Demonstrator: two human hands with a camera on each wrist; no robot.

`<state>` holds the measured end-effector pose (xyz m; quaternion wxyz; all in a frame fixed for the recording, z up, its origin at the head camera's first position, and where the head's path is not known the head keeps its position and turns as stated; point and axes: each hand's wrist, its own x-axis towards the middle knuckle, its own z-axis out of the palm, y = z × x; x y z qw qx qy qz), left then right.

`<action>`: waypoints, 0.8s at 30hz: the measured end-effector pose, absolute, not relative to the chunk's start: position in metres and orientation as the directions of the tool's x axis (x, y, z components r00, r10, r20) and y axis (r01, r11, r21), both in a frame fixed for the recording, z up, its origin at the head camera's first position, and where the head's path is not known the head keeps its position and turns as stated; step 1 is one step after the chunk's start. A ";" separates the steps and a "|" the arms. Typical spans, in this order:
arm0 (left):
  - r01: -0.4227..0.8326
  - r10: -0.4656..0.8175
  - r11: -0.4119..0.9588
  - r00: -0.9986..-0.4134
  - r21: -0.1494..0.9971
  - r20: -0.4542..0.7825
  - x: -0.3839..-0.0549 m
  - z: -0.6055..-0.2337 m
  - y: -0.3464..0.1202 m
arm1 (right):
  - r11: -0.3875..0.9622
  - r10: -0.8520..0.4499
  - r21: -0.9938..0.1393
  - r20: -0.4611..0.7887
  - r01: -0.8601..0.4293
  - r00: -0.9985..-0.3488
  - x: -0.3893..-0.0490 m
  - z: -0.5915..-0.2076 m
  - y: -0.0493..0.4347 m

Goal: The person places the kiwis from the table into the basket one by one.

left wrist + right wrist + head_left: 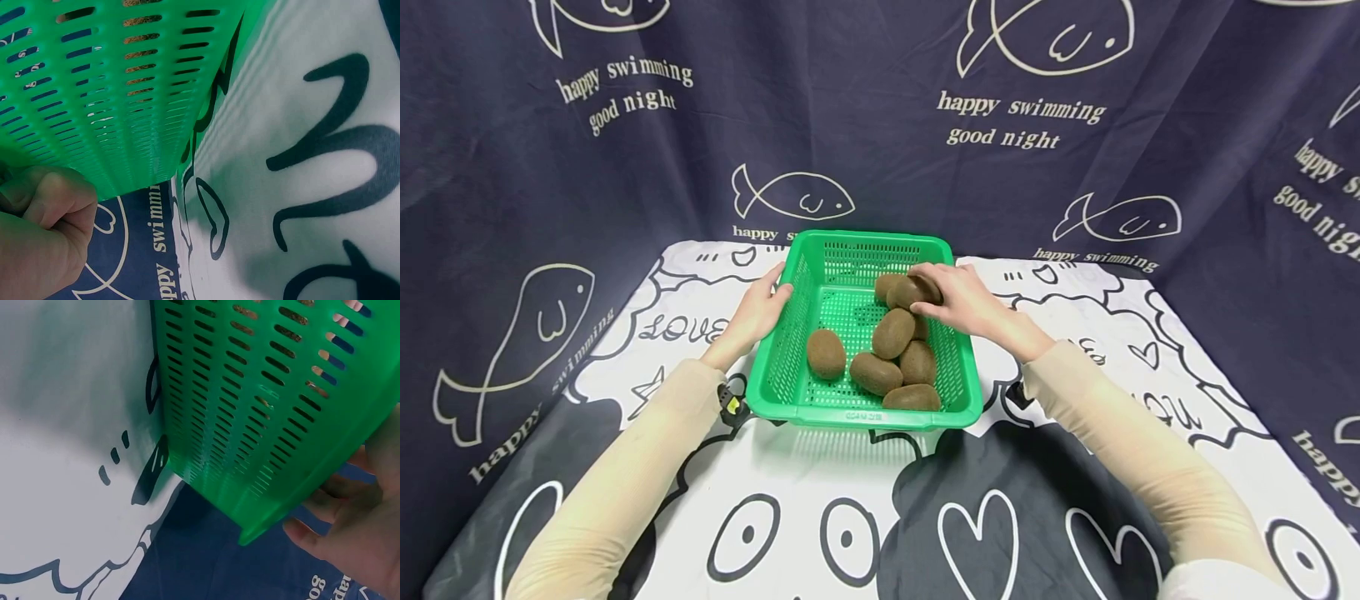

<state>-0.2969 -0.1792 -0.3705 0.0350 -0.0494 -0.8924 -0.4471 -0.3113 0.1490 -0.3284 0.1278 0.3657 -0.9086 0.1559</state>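
Note:
A green plastic basket [857, 415] with slotted walls stands on the cloth-covered table, holding several brown fuzzy kiwis. My left hand [760, 310] grips the basket's left rim; in the left wrist view its fingers [59, 197] look curled beside the slotted wall. Over the right rim reaches my right hand [958, 296], which holds a kiwi [914, 291] between thumb and fingers at the back right inside. Below it, kiwis such as this one [892, 333] crowd the right side, while a single kiwi [826, 354] lies apart on the left. In the right wrist view the basket wall hides the held fruit.
A white cloth [805, 483] with black drawings covers the table. Dark blue curtains [880, 108] printed with fish and lettering hang close behind the basket and at both sides. A dark band with a yellow patch [732, 405] shows at the left wrist.

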 end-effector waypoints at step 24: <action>0.254 0.186 0.729 -0.967 0.636 0.173 -0.298 -0.341 -0.200 | 0.707 -0.414 -0.200 0.660 -0.678 -0.627 -0.298 -0.258 0.172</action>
